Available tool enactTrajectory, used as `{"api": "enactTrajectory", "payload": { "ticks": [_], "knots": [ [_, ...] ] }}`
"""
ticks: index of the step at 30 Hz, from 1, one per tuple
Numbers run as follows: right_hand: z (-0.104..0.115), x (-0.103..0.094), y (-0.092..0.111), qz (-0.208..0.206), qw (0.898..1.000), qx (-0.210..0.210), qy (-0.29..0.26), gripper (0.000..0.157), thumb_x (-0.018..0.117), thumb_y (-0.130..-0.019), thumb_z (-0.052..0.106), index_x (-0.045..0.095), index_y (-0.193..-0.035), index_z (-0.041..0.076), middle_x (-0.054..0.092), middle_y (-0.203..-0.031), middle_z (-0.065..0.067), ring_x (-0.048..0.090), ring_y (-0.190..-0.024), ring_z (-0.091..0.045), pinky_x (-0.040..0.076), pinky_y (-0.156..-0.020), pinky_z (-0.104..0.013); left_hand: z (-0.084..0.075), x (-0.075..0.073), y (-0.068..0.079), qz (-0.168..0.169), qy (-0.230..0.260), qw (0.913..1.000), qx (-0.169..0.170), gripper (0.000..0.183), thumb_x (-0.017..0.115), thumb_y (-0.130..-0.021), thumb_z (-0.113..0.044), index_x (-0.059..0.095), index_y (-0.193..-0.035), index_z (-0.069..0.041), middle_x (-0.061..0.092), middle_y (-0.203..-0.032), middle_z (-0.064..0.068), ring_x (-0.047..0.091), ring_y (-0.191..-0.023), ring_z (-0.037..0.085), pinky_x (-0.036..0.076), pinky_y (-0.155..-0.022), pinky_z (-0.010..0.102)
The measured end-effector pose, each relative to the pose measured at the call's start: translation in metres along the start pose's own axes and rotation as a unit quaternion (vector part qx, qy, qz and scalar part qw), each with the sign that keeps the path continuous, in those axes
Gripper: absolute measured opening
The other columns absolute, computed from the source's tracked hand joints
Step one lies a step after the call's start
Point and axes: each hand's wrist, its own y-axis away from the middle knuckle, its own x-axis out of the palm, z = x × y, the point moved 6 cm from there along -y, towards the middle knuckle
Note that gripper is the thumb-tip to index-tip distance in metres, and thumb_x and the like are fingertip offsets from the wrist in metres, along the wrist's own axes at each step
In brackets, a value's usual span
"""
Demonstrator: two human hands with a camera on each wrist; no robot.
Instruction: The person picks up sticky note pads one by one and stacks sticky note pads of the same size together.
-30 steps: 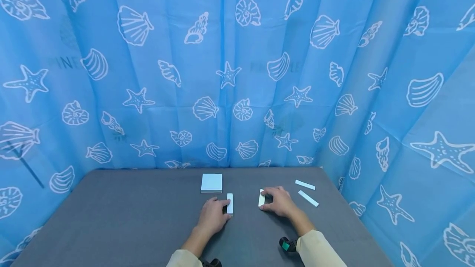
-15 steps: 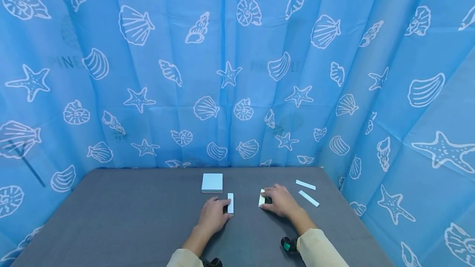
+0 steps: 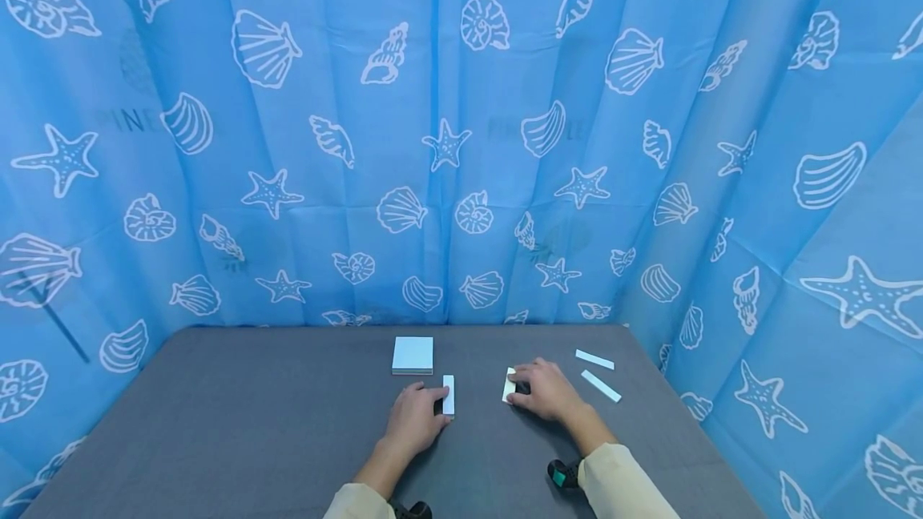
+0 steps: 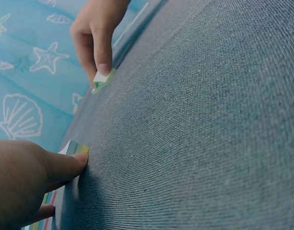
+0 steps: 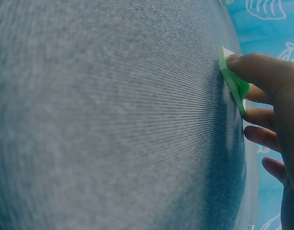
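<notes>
Left hand [image 3: 414, 416]: the left block [image 3: 449, 395] is pinched between thumb and fingers, just to the right of the palm, near the middle of the table [image 3: 252, 423].
Left block's colours: a white top is seen from the head; a yellow part beside the thumb is shown only by the left wrist view.
Right hand [image 3: 544, 391]: the right block [image 3: 509, 385] is gripped by thumb and fingers at its right side, well apart from the left block.
Right block's colours: a pale top is shown from above, partly covered by the fingers; green sides and a rounded green bulge are revealed by the right wrist view.
White stack [image 3: 413, 353]: a square pile is set beyond the left hand, near the left block; thin layers are seen along its near edge.
Striped edges [image 4: 49, 198]: red, yellow and green lines are half hidden by the left hand and cut off by the frame; they are probably the stack's layers.
Loose strips: a far strip [image 3: 594, 359] and a near strip [image 3: 601, 386] are laid apart, both slanted, right of the right hand.
Curtain [image 3: 447, 62]: shells and starfish are printed on blue, behind the table.
</notes>
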Motion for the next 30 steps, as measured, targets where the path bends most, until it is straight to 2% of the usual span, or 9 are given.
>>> {"api": "enactTrajectory", "payload": {
  "ticks": [4,8,14,19,22,26,30],
  "knots": [
    [0.001,-0.001,0.001,-0.010,1.000,-0.001,-0.017,0.037,0.072,-0.088,0.033,0.072,-0.115,0.007,0.065,-0.120,-0.013,0.056,-0.108,-0.032,0.042,-0.090,-0.053,0.001,0.000,0.000,-0.001,0.001,1.0000,0.000,0.046,0.081,-0.080,-0.023,0.069,-0.124,-0.015,0.062,-0.125,0.016,0.051,-0.122,0.039,0.044,-0.095,0.059],
    [0.001,0.000,0.002,-0.040,0.998,0.013,-0.037,0.033,0.072,-0.088,0.029,0.073,-0.111,0.006,0.066,-0.117,-0.013,0.056,-0.107,-0.033,0.041,-0.091,-0.055,0.002,0.000,-0.002,0.009,-0.001,1.0000,-0.001,0.046,0.081,-0.080,-0.023,0.068,-0.124,-0.016,0.062,-0.124,0.016,0.051,-0.122,0.038,0.044,-0.095,0.059],
    [-0.004,0.007,0.001,-0.089,0.993,0.056,-0.046,0.025,0.074,-0.087,0.025,0.072,-0.106,0.010,0.069,-0.110,-0.007,0.058,-0.103,-0.029,0.043,-0.088,-0.052,0.001,0.001,-0.004,0.025,-0.001,0.9997,-0.007,0.046,0.081,-0.080,-0.023,0.069,-0.124,-0.016,0.063,-0.123,0.015,0.052,-0.121,0.038,0.043,-0.095,0.058],
    [-0.011,0.010,0.001,-0.082,0.990,0.107,-0.048,0.043,0.073,-0.087,0.034,0.066,-0.120,0.007,0.064,-0.120,-0.011,0.052,-0.114,-0.034,0.039,-0.095,-0.055,0.000,0.000,-0.003,0.020,0.005,0.9998,-0.008,0.046,0.081,-0.079,-0.021,0.069,-0.123,-0.015,0.062,-0.124,0.016,0.052,-0.121,0.038,0.043,-0.095,0.058],
    [-0.012,0.009,0.002,-0.072,0.990,0.116,-0.041,0.051,0.072,-0.088,0.037,0.063,-0.125,0.004,0.060,-0.127,-0.014,0.049,-0.120,-0.037,0.036,-0.097,-0.058,0.000,-0.001,-0.003,0.019,0.009,0.9998,-0.007,0.046,0.081,-0.080,-0.021,0.069,-0.123,-0.015,0.061,-0.124,0.018,0.052,-0.121,0.039,0.043,-0.095,0.059],
    [-0.011,0.008,0.003,-0.063,0.989,0.123,-0.051,0.052,0.071,-0.088,0.037,0.063,-0.125,0.002,0.057,-0.132,-0.017,0.046,-0.123,-0.040,0.034,-0.098,-0.062,0.000,0.000,-0.003,0.016,0.008,0.9998,-0.008,0.045,0.081,-0.079,-0.021,0.070,-0.122,-0.015,0.061,-0.124,0.018,0.052,-0.120,0.040,0.043,-0.095,0.059],
    [-0.014,0.010,0.002,-0.071,0.984,0.146,-0.077,0.050,0.074,-0.086,0.034,0.063,-0.124,0.003,0.058,-0.129,-0.017,0.046,-0.123,-0.040,0.035,-0.097,-0.061,0.000,0.000,-0.004,0.014,0.000,0.9999,-0.006,0.045,0.082,-0.079,-0.021,0.070,-0.122,-0.015,0.063,-0.122,0.017,0.053,-0.120,0.039,0.043,-0.094,0.058]
  ]
}}
